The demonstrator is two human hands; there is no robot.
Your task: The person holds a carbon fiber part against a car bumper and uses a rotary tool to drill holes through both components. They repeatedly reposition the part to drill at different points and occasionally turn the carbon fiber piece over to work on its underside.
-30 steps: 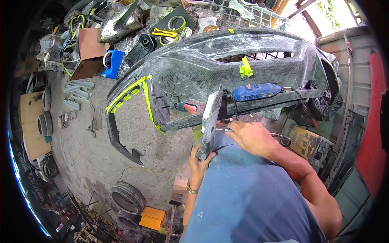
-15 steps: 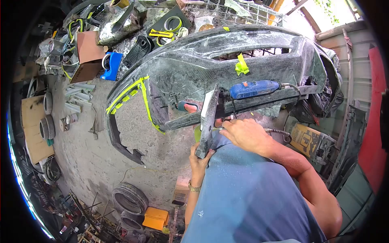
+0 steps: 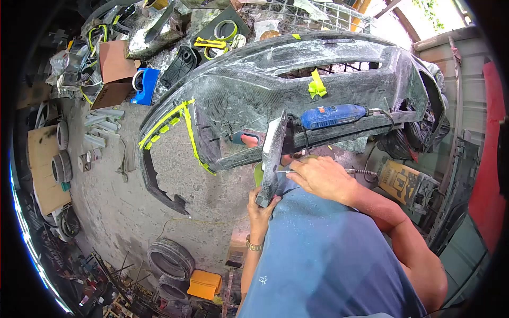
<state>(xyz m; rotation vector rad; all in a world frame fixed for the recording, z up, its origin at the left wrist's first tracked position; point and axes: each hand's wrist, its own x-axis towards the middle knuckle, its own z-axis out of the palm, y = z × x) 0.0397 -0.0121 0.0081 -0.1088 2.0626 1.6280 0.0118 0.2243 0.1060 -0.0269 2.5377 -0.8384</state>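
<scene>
My left hand (image 3: 261,211), with a watch at its wrist, grips the lower end of a narrow dark panel piece (image 3: 272,164) that stands nearly upright. From the right, my right hand (image 3: 322,177) holds the handpiece of a flexible shaft (image 3: 362,171); its thin metal tip (image 3: 283,171) reaches the panel piece's right side. A blue rotary tool (image 3: 333,116) lies on the large dark bumper (image 3: 238,100) just beyond my hands. Yellow-green tape (image 3: 190,130) marks the bumper's left part, and another strip (image 3: 316,85) hangs near its slot.
Tape rolls (image 3: 226,31), a blue dispenser (image 3: 145,86) and a cardboard box (image 3: 113,74) lie behind at the left. Tyres (image 3: 170,258) and an orange object (image 3: 204,284) are on the floor. A yellowish carton (image 3: 398,183) stands at the right.
The handpiece in my right hand has shifted slightly, and its metal tip now shows against the panel piece. My left hand keeps its place.
</scene>
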